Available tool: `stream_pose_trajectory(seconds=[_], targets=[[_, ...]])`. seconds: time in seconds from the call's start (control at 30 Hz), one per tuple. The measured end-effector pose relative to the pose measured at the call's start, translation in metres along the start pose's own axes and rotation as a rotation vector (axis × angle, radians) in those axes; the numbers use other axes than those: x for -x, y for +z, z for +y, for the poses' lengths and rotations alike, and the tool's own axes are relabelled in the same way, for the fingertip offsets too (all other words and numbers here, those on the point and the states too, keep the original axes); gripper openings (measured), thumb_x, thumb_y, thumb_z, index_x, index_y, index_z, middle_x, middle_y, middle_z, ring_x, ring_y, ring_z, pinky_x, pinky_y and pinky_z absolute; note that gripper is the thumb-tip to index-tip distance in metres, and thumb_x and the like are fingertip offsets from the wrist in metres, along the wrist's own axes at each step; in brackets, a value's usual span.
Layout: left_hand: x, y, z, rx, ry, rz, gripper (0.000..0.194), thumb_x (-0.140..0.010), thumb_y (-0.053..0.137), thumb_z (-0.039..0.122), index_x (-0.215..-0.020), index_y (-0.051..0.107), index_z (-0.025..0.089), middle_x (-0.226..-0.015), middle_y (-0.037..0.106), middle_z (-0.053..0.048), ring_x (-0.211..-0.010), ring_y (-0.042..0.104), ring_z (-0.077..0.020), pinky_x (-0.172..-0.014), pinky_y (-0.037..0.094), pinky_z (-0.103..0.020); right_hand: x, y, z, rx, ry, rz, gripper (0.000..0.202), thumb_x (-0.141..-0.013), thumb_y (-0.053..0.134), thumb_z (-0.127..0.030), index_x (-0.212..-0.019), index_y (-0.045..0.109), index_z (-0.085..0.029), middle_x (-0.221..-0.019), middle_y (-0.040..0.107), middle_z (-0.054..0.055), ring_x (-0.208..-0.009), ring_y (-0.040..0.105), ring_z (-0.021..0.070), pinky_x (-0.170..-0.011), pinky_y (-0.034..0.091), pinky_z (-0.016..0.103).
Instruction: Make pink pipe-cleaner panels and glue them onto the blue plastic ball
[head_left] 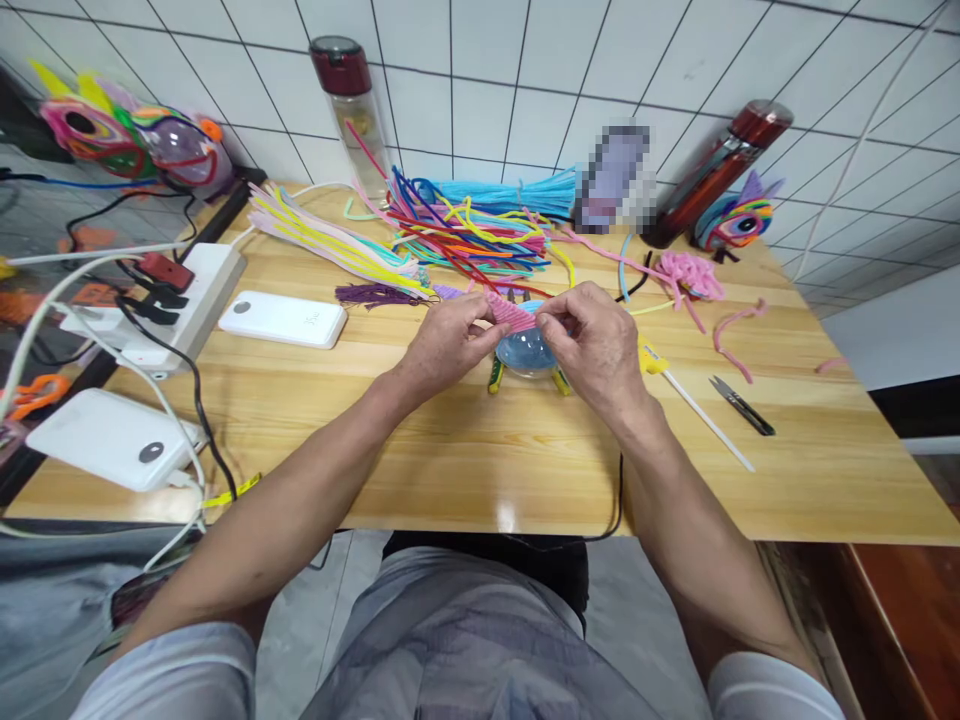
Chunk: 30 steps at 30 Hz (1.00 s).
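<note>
Between my two hands is a pink ribbed piece (513, 312) that looks made of fuzzy craft stems. My left hand (454, 340) pinches its left end between thumb and fingers. The right end is pinched by my right hand (594, 338). Just below the piece, a clear bluish rounded plastic object (526, 352) rests on the table, partly hidden by my right hand. Green-and-yellow handles (496, 375) stick out beneath it. A heap of multicoloured craft stems (472, 235) lies right behind my hands.
Wooden table (450, 470) holds a white power bank (283, 319) and power strip (196, 305) at left. At right are a yellow glue gun (651, 357), snips (742, 405) and pink stems (688, 275). A clear bottle (352, 120) and red flask (716, 175) stand behind.
</note>
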<state>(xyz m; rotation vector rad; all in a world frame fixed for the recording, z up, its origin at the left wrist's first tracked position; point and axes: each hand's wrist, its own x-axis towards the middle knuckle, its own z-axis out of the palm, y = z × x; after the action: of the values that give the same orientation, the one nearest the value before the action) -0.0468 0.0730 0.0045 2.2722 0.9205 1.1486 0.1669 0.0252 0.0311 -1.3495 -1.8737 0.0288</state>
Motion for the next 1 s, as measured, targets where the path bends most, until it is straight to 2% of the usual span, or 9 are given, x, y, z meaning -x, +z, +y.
stream_pose_trajectory(seconds=[0.27, 0.4, 0.63, 1.0], targets=[[0.002, -0.001, -0.004, 0.051, -0.061, -0.025, 0.014, -0.098, 0.071, 0.03, -0.093, 0.076, 0.018, -0.094, 0.081, -0.006, -0.083, 0.071, -0.0184, -0.078, 0.055, -0.029, 0.0, 0.002, 0.002, 0.035, -0.018, 0.012, 0.011, -0.095, 0.063, -0.022, -0.087, 0.071, -0.024, -0.088, 0.072, 0.004, -0.075, 0.061, 0.0201, -0.072, 0.05, 0.035], [0.004, -0.003, -0.007, 0.108, -0.081, -0.044, 0.01, -0.097, 0.072, 0.027, -0.097, 0.078, 0.019, -0.096, 0.082, -0.005, -0.087, 0.072, -0.0183, -0.082, 0.056, -0.029, 0.0, 0.001, 0.001, 0.039, -0.017, 0.005, 0.011, -0.095, 0.063, -0.021, -0.086, 0.07, -0.024, -0.087, 0.071, 0.005, -0.075, 0.061, 0.0205, -0.073, 0.05, 0.036], [0.007, 0.001, -0.011, 0.086, -0.085, -0.018, 0.014, -0.096, 0.073, 0.027, -0.085, 0.071, 0.019, -0.087, 0.078, -0.003, -0.081, 0.069, -0.0166, -0.079, 0.054, -0.028, 0.0, 0.001, 0.0, 0.036, -0.015, 0.006, 0.011, -0.095, 0.063, -0.022, -0.087, 0.07, -0.024, -0.087, 0.071, 0.005, -0.076, 0.062, 0.0206, -0.073, 0.05, 0.036], [0.01, 0.006, -0.012, 0.079, -0.072, 0.019, 0.013, -0.096, 0.073, 0.026, -0.086, 0.07, 0.019, -0.087, 0.076, -0.003, -0.081, 0.069, -0.0165, -0.078, 0.052, -0.028, 0.0, 0.001, 0.0, 0.06, -0.01, 0.006, 0.013, -0.095, 0.065, -0.023, -0.085, 0.073, -0.024, -0.086, 0.073, 0.004, -0.072, 0.061, 0.0199, -0.07, 0.049, 0.034]])
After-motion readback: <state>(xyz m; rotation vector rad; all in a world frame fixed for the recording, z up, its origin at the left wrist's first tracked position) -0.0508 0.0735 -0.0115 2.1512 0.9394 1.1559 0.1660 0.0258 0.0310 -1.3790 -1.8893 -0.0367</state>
